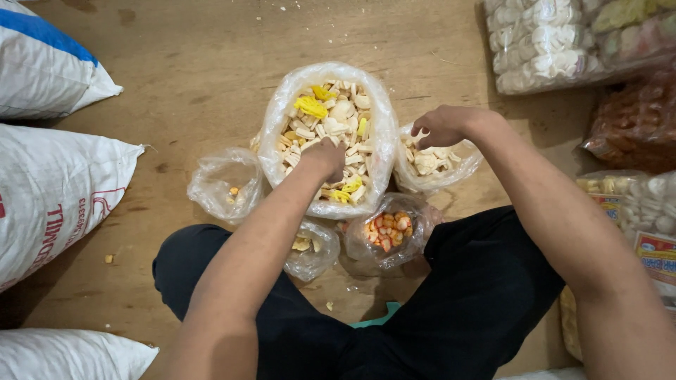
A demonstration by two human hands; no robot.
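Note:
A large clear plastic bag (384, 134) stands open in front of me on the wooden floor, full of mixed white, cream and yellow cracker pieces. My left hand (325, 156) is dug into these pieces, fingers closed among them. My right hand (440, 125) hovers over a smaller clear bag (461, 167) holding white pieces, with a white piece pinched in its fingertips. A small bag of orange and red pieces (389, 232) sits by my knees. Another small bag with a few yellow pieces (310, 250) lies under my left forearm. A nearly empty clear bag (224, 181) sits to the left.
White woven sacks (56, 190) lie along the left side. Packed bags of white crackers (539, 42) and reddish snacks (634, 123) are stacked at the right, with more packets (644, 211) below them. My legs in black trousers (458, 302) are folded on the floor. Crumbs dot the boards.

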